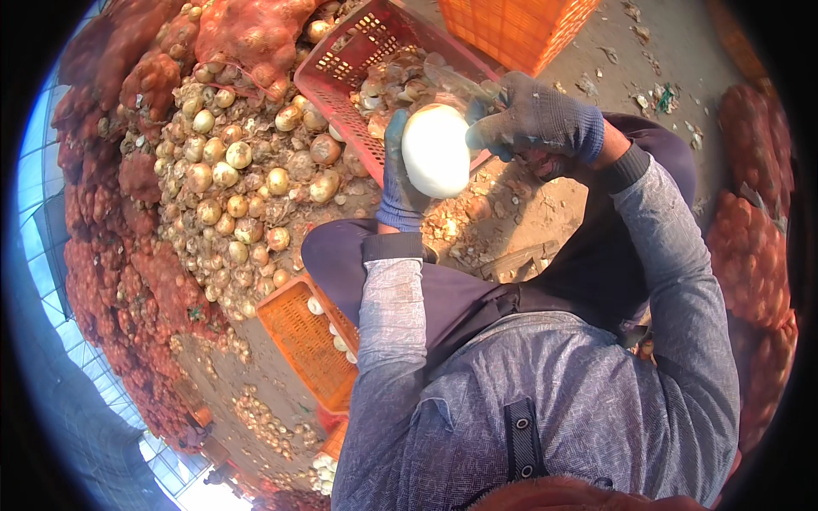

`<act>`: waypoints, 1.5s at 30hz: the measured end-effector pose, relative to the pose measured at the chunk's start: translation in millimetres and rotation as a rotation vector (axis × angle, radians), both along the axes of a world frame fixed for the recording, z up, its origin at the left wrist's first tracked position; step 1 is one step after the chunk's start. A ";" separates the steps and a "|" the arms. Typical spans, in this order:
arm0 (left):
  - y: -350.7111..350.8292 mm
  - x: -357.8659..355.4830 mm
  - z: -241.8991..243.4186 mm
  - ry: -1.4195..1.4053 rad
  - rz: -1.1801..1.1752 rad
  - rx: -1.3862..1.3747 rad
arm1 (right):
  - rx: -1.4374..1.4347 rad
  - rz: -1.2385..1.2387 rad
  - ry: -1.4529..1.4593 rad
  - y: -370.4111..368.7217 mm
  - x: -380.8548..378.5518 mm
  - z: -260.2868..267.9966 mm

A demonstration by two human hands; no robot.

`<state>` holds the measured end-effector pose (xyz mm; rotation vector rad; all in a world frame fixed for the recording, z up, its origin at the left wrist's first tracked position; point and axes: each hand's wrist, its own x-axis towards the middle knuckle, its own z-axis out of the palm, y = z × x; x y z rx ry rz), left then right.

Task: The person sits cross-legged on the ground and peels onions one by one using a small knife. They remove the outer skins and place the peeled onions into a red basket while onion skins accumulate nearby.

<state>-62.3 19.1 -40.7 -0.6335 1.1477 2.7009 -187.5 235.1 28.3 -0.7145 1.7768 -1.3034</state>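
A large peeled white onion (437, 152) rests in my left hand (404, 167), which wears a grey-blue knit glove and cups it from the side and below. My right hand (543, 121), gloved the same way, has its fingers curled at the onion's other side. From those fingers a thin, pale, blurred piece (450, 80) reaches over a red plastic crate (339, 112); it looks like onion skin, but the blur leaves this unsettled. Loose brown onion skins (396, 80) lie inside that crate, just beyond both hands.
Unpeeled onions (223, 163) are heaped at the left, backed by red mesh sacks (249, 38). An orange crate (307, 338) with several peeled onions stands by my left knee. Another orange crate (517, 29) is at the top. More mesh sacks (748, 255) line the right side.
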 end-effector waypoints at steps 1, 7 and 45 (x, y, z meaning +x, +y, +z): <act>-1.0 1.9 -5.7 0.121 0.013 -0.142 | -0.078 -0.035 -0.034 -1.6 2.8 0.8; -4.4 -1.3 -22.6 0.222 0.059 -0.340 | -0.161 -0.109 0.124 -5.5 14.4 14.4; -11.7 -2.2 -63.7 0.477 0.193 -0.907 | 0.229 0.005 0.945 -6.8 53.5 0.9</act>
